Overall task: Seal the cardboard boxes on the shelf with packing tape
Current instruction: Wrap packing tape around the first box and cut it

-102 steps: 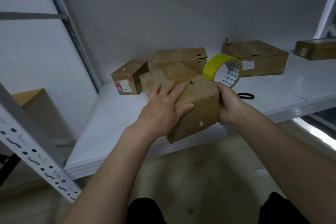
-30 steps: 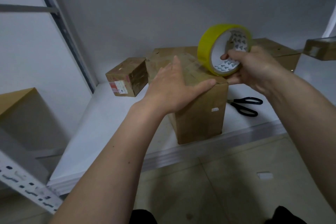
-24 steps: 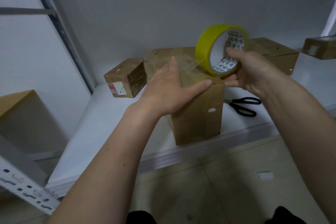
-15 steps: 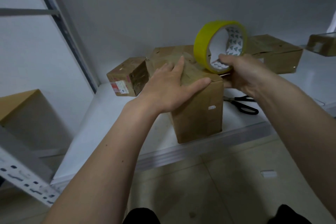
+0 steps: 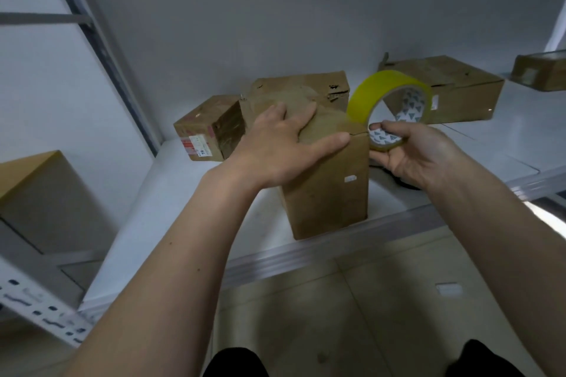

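You're standing in a storeroom or packing area. A white metal shelf (image 5: 505, 144) runs along a bare white wall (image 5: 275, 9), held by slotted uprights (image 5: 33, 300) of the kind used in warehouse racking. Worn cardboard boxes (image 5: 441, 82) lie scattered on it, one with a shipping label (image 5: 196, 144), and another box (image 5: 33, 193) sits on the rack to your left. Underfoot is plain tiled floor (image 5: 367, 315).

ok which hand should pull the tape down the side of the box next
Probably the right hand: it already grips the tape roll at the box's top right edge. The left hand lies flat on the top, holding the box steady.
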Action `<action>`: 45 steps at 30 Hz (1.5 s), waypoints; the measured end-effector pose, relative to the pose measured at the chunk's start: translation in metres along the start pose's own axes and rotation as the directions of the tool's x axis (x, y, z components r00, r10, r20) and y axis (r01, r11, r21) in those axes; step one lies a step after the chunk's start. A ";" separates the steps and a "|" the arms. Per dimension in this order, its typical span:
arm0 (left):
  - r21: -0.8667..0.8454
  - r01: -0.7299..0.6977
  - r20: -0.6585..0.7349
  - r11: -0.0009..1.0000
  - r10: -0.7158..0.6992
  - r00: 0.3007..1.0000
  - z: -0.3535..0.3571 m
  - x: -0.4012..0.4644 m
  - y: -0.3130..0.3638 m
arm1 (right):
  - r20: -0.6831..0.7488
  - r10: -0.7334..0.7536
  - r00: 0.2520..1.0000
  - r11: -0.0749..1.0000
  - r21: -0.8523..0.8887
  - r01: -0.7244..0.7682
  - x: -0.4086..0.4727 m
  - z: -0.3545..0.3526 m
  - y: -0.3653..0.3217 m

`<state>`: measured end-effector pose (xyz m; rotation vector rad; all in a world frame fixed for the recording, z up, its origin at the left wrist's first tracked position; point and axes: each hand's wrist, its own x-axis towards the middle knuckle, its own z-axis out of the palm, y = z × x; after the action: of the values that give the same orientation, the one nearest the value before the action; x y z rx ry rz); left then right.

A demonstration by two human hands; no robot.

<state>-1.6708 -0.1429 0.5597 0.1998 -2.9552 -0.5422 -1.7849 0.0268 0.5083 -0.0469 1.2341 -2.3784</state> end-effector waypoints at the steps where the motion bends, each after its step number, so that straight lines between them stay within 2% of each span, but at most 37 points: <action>1: -0.013 0.002 0.002 1.000 -0.002 1.000 0.000 0.000 -0.001 | 0.005 -0.004 1.000 1.000 0.002 0.004 0.000 0.002 0.000; 4: -0.052 -0.003 -0.001 0.999 0.003 1.000 -0.001 -0.003 -0.008 | -0.024 -0.027 0.999 0.997 -0.075 0.025 0.003 0.002 0.005; 7: -0.113 -0.018 -0.026 0.993 0.015 1.000 -0.002 -0.008 -0.014 | -0.092 -0.029 0.995 0.929 -0.369 -0.007 0.003 0.001 0.018; 9: -0.167 -0.040 -0.063 0.985 0.030 0.998 -0.001 -0.011 -0.021 | -0.070 0.025 0.997 0.881 -0.469 -0.055 -0.003 0.006 0.026; 11: -0.223 -0.059 -0.107 0.973 0.036 0.994 0.001 -0.014 -0.029 | -0.029 0.076 0.997 0.859 -0.506 -0.080 -0.006 0.014 0.030; 15: -0.334 -0.078 -0.205 0.939 0.008 0.979 0.007 -0.022 -0.045 | 0.054 0.086 0.995 0.855 -0.516 -0.046 -0.012 0.034 0.032; 17: -0.386 -0.102 -0.234 0.917 0.010 0.972 0.011 -0.029 -0.050 | 0.077 0.059 0.995 0.792 -0.610 0.000 -0.016 0.043 0.024; 20: -0.438 -0.144 -0.258 0.887 0.029 0.966 0.026 -0.034 -0.052 | 0.102 -0.073 0.992 0.645 -0.754 0.125 -0.028 0.063 0.001; 22: -0.498 -0.190 -0.266 0.846 0.059 0.962 0.039 -0.033 -0.052 | 0.131 -0.165 0.978 0.438 -0.878 0.192 -0.028 0.071 -0.003; 24: -0.595 -0.243 -0.275 0.767 0.090 0.957 0.051 -0.030 -0.052 | 0.143 -0.216 0.966 0.177 -0.967 0.182 -0.030 0.074 0.003; 25: -0.643 -0.250 -0.276 0.724 0.085 0.957 0.055 -0.030 -0.052 | 0.139 -0.231 0.963 0.092 -0.982 0.164 -0.031 0.075 0.008; 30: -0.788 -0.241 -0.309 0.567 -0.025 0.951 0.058 -0.027 -0.053 | 0.180 -0.266 0.947 -0.119 -0.981 0.153 -0.040 0.088 0.019; 34: -0.771 -0.261 -0.371 0.581 -0.076 0.925 0.062 -0.025 -0.061 | 0.203 -0.253 0.946 -0.322 -0.940 0.115 -0.039 0.100 0.027; 36: -0.733 -0.274 -0.397 0.623 -0.064 0.916 0.064 -0.024 -0.070 | 0.248 -0.247 0.937 -0.324 -0.932 0.161 -0.038 0.105 0.029; 38: -0.683 -0.275 -0.408 0.677 -0.041 0.912 0.061 -0.024 -0.075 | 0.289 -0.240 0.927 -0.253 -0.940 0.227 -0.037 0.107 0.031; 40: -0.638 -0.274 -0.395 0.720 -0.001 0.919 0.057 -0.022 -0.077 | 0.308 -0.230 0.923 -0.230 -0.939 0.256 -0.037 0.107 0.031; 43: -0.637 -0.263 -0.341 0.724 0.041 0.939 0.055 -0.021 -0.080 | 0.286 -0.203 0.936 -0.224 -0.945 0.240 -0.032 0.110 0.031; 45: -0.629 -0.254 -0.326 0.735 0.047 0.944 0.054 -0.019 -0.083 | 0.282 -0.195 0.940 -0.168 -0.953 0.251 -0.030 0.111 0.028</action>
<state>-1.6513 -0.1982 0.4775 -0.0438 -2.2789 -1.3612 -1.7215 -0.0598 0.5573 -0.8675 2.9168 -0.8281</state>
